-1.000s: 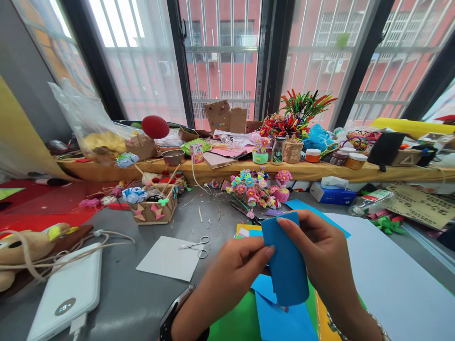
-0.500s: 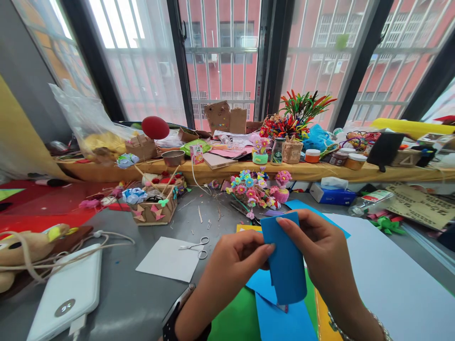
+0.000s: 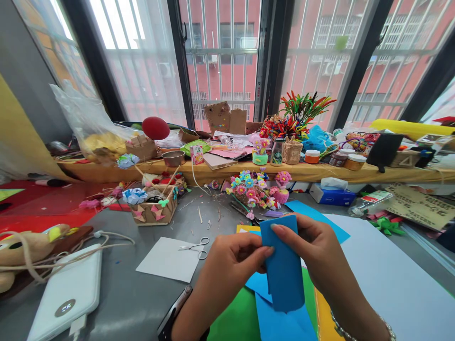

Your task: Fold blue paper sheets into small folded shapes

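Between both hands is a folded piece of blue paper [image 3: 285, 274], held up above the table and curving at its lower end. My left hand [image 3: 239, 263] pinches its left edge between thumb and fingers. My right hand [image 3: 315, 244] grips the upper right part, thumb on the front face and fingers behind, where they are partly hidden. Beneath the hands lie more blue paper [image 3: 284, 327], a green sheet [image 3: 231, 317] and a yellow-orange sheet [image 3: 325, 317]. Left of my left hand, small scissors [image 3: 194, 246] rest on a white paper square [image 3: 165, 260].
A large white sheet [image 3: 394, 270] spreads to the right. A white power bank [image 3: 67, 293] with cables lies at the left. Farther back stand a cardboard basket [image 3: 155, 211], colourful craft flowers [image 3: 250, 189], a tissue box [image 3: 332, 194] and a plastic bottle [image 3: 371, 202].
Both hands have lowered slightly with the folded blue paper, which has shifted a little to the left. Their grips look the same.
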`<state>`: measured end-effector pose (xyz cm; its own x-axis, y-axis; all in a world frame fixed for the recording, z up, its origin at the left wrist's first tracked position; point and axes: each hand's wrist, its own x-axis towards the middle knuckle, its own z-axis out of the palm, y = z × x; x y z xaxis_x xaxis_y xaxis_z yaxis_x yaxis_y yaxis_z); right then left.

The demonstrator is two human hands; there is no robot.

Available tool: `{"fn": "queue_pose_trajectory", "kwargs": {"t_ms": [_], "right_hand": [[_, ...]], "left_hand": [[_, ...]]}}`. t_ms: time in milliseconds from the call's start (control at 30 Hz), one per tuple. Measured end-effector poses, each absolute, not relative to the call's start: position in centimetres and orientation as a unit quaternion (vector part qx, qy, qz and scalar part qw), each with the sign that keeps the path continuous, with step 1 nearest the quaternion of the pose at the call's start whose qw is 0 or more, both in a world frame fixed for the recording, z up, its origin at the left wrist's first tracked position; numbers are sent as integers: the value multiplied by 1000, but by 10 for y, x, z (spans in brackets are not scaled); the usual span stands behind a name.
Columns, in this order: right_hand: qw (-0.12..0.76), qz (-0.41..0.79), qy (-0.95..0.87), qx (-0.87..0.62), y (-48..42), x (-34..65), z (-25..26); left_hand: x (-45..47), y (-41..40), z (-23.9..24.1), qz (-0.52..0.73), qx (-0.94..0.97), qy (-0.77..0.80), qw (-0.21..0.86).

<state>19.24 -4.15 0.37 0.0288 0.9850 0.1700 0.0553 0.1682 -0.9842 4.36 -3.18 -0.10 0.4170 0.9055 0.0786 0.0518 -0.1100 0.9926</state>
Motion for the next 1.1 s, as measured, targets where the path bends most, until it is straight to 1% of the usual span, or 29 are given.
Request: {"fn": "queue_pose_trajectory", "kwargs": {"t_ms": [600, 967, 1100], "right_hand": [[547, 436, -538, -470, -41, 192, 3], [534, 433, -551, -473, -36, 196, 3], [548, 412, -552, -475, -33, 197, -1]], "left_hand": [[43, -32, -1, 392, 622, 367, 569], [37, -27, -1, 377, 656, 393, 523], [37, -27, 0, 371, 657, 403, 518]]}}
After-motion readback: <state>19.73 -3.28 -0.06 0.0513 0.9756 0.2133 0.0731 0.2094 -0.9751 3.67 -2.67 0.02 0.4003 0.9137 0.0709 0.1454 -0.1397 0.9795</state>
